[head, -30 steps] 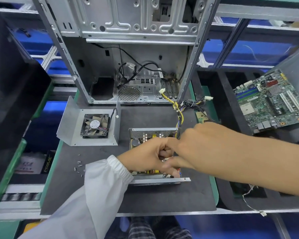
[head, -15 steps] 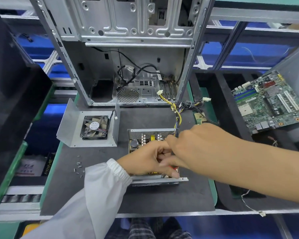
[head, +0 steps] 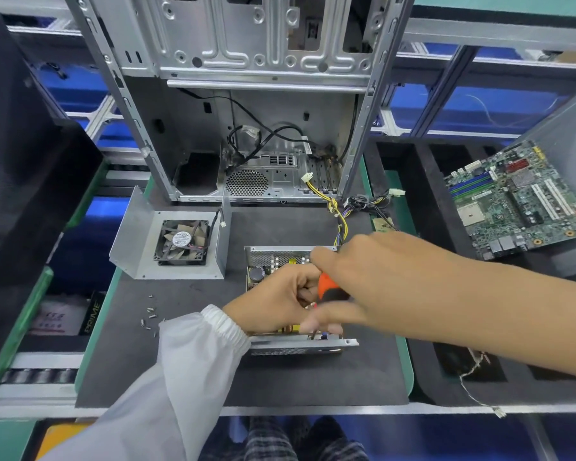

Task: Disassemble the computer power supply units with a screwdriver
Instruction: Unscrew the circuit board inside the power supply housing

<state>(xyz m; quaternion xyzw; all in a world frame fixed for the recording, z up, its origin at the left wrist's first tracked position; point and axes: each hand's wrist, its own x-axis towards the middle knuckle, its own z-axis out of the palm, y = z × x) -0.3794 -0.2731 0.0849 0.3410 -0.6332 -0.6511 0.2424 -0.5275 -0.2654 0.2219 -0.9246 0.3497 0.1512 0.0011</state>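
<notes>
The opened supply (head: 280, 257) sits mid-table (head: 313, 377), before the case (head: 263, 111). The right hand (head: 376, 277) has its fingers wrapped round the screwdriver (head: 328, 287) above it. The left hand (head: 276, 302) curls over the supply; what it grips, I cannot tell.

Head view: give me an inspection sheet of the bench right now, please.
Surface: dark mat with green edging.
Job's things: opened power supply unit; orange-and-black screwdriver; detached cover with fan.
Clutter: loose screws on the mat's left part.
Grippers: left hand curled over the unit's inside, what it holds hidden; right hand grips the screwdriver.
Cables: yellow-and-black bundle runs from the unit towards the case.
Surroundings: empty computer case behind; motherboard at right.
</notes>
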